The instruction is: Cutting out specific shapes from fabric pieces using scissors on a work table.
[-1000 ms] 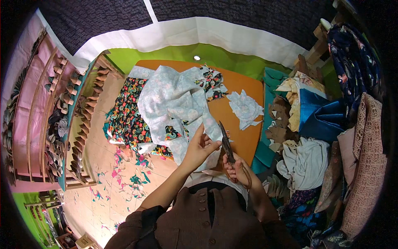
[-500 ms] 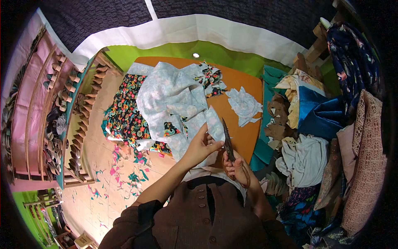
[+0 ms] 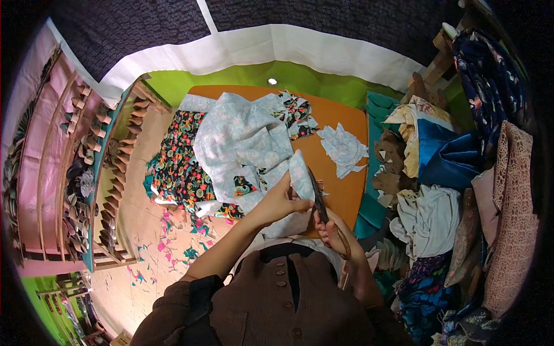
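Observation:
My left hand [image 3: 281, 202] pinches an edge of the pale fabric [image 3: 234, 135], whose dark floral printed side [image 3: 184, 167] shows at the left. A narrow pale flap of it [image 3: 300, 180] stands up from the fingers. My right hand [image 3: 331, 228] grips a pair of dark scissors [image 3: 320, 202] by the handles. The blades point away from me and lie along the right edge of that flap; whether they are closed on it I cannot make out. A small stack of cut pale pieces [image 3: 344, 151] lies to the right on the orange tabletop [image 3: 323, 104].
At the left stand racks of wooden shoe lasts [image 3: 118, 179]. Coloured scraps [image 3: 164, 242] litter the tiled floor. To the right are brown cut pieces [image 3: 388, 164], folded blue satin [image 3: 444, 155], a white cloth [image 3: 430, 222] and a hanging pink lace cloth [image 3: 511, 219].
The whole view has shifted slightly. The scissors' handles look closer together than before, and the flap in my left hand looks narrower. The hold of both hands is the same.

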A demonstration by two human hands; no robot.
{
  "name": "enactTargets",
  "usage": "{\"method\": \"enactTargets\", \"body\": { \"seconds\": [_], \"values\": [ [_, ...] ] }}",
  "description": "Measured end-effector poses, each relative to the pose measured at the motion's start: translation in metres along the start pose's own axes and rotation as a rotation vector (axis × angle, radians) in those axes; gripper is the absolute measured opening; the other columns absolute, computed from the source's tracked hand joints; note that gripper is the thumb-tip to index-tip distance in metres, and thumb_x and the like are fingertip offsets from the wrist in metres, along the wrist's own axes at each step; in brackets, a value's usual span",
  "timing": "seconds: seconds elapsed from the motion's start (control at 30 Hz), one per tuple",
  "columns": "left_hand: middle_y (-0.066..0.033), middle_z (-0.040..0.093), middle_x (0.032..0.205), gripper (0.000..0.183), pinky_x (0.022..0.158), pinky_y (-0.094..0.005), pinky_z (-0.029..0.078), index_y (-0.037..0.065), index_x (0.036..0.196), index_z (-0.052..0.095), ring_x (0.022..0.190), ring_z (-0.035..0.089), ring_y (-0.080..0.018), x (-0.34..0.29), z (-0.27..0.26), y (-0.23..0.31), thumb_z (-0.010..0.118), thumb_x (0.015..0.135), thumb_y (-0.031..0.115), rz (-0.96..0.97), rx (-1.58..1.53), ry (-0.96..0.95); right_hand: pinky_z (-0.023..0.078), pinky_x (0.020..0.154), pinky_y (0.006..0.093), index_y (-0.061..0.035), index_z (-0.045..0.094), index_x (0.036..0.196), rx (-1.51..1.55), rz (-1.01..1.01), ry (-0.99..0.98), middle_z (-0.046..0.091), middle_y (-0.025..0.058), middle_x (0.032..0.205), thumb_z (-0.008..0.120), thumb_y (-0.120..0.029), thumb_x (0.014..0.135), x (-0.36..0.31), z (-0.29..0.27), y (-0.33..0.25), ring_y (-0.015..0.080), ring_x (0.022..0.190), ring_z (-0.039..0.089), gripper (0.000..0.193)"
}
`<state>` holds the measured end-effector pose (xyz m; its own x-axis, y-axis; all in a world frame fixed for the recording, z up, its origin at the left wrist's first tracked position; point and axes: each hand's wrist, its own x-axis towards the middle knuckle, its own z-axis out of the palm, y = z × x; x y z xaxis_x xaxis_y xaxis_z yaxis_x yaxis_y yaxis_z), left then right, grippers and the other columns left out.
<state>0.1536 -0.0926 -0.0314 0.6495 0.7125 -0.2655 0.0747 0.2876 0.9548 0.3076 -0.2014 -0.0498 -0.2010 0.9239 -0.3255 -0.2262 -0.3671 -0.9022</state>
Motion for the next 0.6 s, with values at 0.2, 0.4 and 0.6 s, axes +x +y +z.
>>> {"method": "enactTargets", "body": {
  "seconds": [0.2, 0.4, 0.6],
  "values": [
    [-0.0098, 0.054, 0.083, 0.08, 0.057, -0.0257, 0.047, 0.005, 0.13, 0.012, 0.061, 0.055, -0.0135, 0.006, -0.02, 0.015, 0.063, 0.068, 0.002, -0.054, -0.05, -0.082, 0.021, 0.043, 0.0133, -0.0065, 0.039, 0.089, -0.014, 0.0, 0.028, 0.031, -0.005, 0.066, 0.042, -0.07, 0.066, 0.007, 0.013, -0.007, 0.0007, 0.052, 0.027, 0.068],
    [-0.0081, 0.055, 0.088, 0.074, 0.063, -0.0226, 0.045, -0.001, 0.126, 0.019, 0.074, 0.054, -0.0116, 0.015, -0.036, 0.008, 0.066, 0.07, 0.007, 0.022, -0.11, 0.068, 0.031, 0.053, 0.0196, -0.0029, 0.044, 0.088, -0.196, -0.093, 0.173, 0.04, 0.0001, 0.07, 0.041, -0.061, 0.075, 0.018, 0.025, 0.006, 0.0066, 0.062, 0.038, 0.059],
    [-0.0035, 0.055, 0.081, 0.067, 0.056, -0.0205, 0.042, -0.002, 0.123, 0.027, 0.067, 0.051, -0.0074, 0.022, -0.047, 0.002, 0.067, 0.07, 0.008, 0.095, -0.081, 0.054, 0.026, 0.048, 0.0155, -0.0083, 0.04, 0.091, -0.137, -0.052, 0.18, 0.034, -0.0035, 0.072, 0.042, -0.064, 0.072, 0.027, 0.046, -0.001, 0.0027, 0.057, 0.031, 0.059]
  ]
}}
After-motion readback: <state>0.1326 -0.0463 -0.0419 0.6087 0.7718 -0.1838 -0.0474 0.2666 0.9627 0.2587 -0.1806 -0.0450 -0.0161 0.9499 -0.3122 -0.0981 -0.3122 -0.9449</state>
